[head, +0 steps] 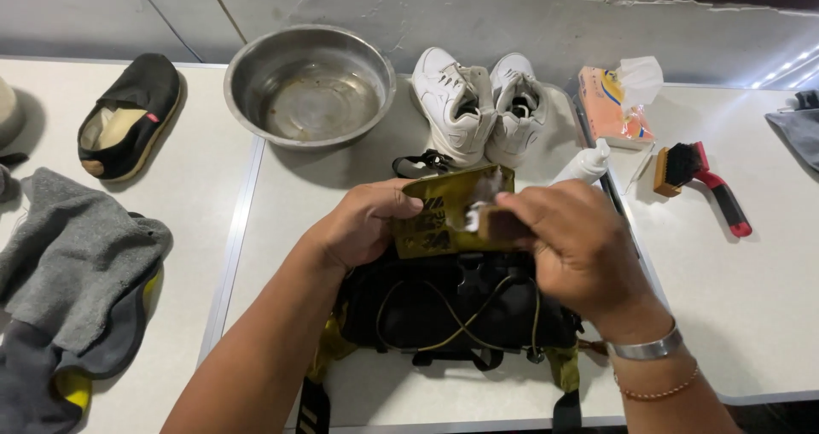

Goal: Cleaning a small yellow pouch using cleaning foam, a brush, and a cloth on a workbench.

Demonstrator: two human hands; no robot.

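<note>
A black bag (452,310) with yellow straps and cord lies on the white table (281,203) in front of me. My left hand (363,225) grips the bag's olive-yellow flap (435,216) at its left side and holds it up. My right hand (567,246) is closed on a small wooden brush (499,223) pressed against the flap, with white foam (478,199) where it touches.
Behind the bag stand a pair of white sneakers (482,105), a metal bowl (309,84) and a white bottle (584,165). A tissue pack (614,101) and a red-handled brush (699,178) lie to the right. A black slip-on shoe (128,114) and grey cloth (72,255) lie to the left.
</note>
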